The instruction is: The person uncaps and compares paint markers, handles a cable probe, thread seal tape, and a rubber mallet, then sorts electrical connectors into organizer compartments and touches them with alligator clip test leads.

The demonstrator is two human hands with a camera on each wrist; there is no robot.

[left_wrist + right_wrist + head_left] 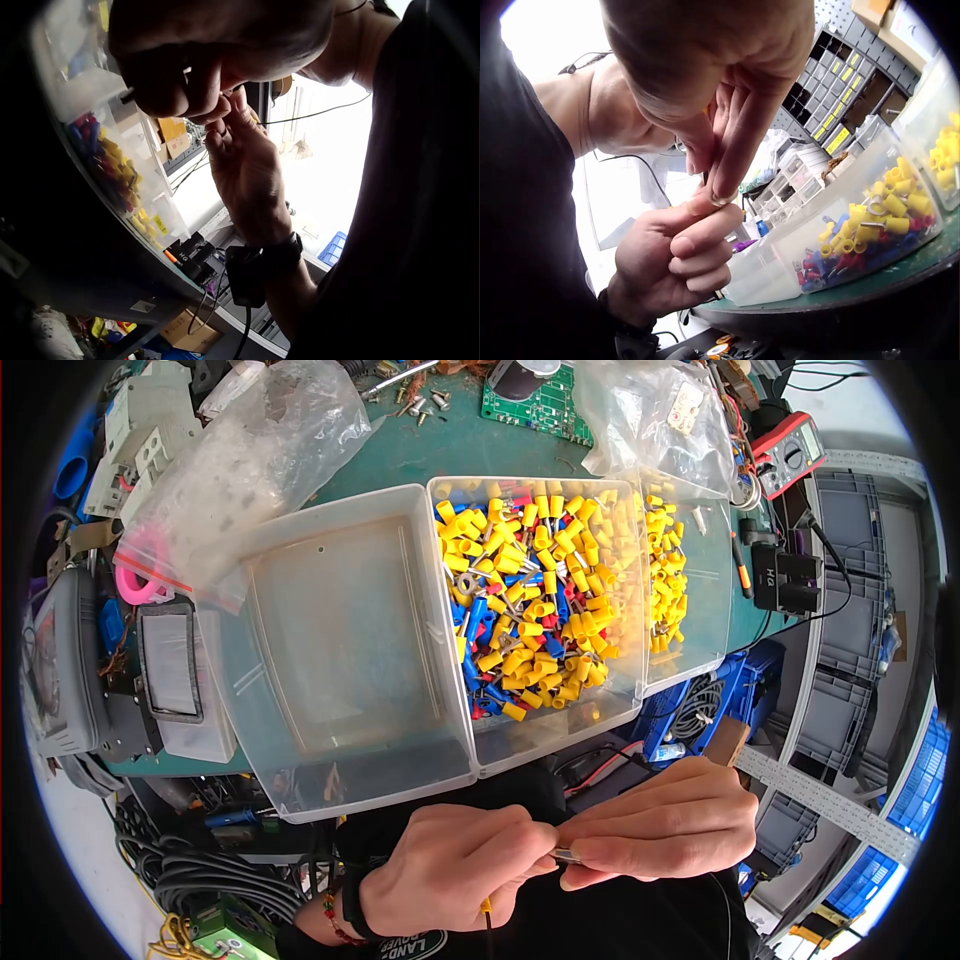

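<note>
Both hands meet in front of the dark shirt in the head view. My left hand (pixel 455 865) has its fingers curled and pinches one end of a small metallic piece (pixel 565 854). From the other side my right hand (pixel 665 825) pinches it between thumb and fingers. Below the left fingers a yellow sleeve (pixel 487 906) on a dark wire shows. The right wrist view has the left hand (pixel 679 255) below and the right hand (pixel 720 90) above, fingertips touching. Fingers cover most of the piece.
Beyond the hands, a clear plastic box (pixel 470 745) holds yellow, blue and red terminals (pixel 540 600). Plastic bags (pixel 260 470), a green circuit board (pixel 540 405) and a red multimeter (pixel 792 455) lie on the green table (pixel 400 455). Black cables (pixel 200 860) hang at lower left.
</note>
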